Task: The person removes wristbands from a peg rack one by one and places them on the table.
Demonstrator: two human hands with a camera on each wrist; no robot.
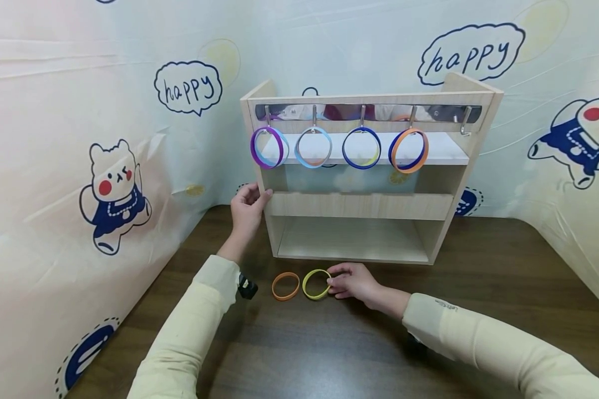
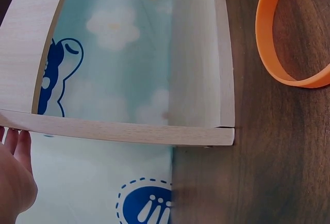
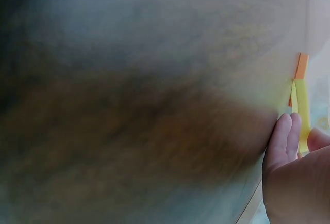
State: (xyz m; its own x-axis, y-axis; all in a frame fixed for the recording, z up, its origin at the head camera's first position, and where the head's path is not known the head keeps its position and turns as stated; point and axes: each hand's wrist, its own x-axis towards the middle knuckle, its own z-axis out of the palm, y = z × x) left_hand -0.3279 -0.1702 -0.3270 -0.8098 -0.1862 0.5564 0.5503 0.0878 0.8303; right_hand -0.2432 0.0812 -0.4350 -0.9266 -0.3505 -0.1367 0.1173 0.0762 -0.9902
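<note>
On the dark wooden table, the right hand (image 1: 354,284) pinches the right side of a yellow silicone wristband (image 1: 305,288) between thumb and fingers; the right wrist view shows this band (image 3: 303,97) edge-on. An orange wristband (image 1: 274,292) lies just left of it, apart from both hands. The left hand (image 1: 247,208) touches the left side panel of a pale wooden shelf (image 1: 361,205), its thumb at the front edge. In the left wrist view, its fingertips meet the panel's outer face. Wristbands hang from the shelf's hooks, among them purple (image 1: 253,149), light blue (image 1: 297,152), dark blue (image 1: 344,152) and orange (image 1: 425,152).
A metal hook rail (image 1: 339,112) runs along the shelf's top front. Its rightmost hook (image 1: 465,122) carries no band. Printed fabric (image 1: 115,83) encloses the back and sides of the wooden table (image 1: 299,349). A small black object (image 1: 247,287) sits at the left wrist.
</note>
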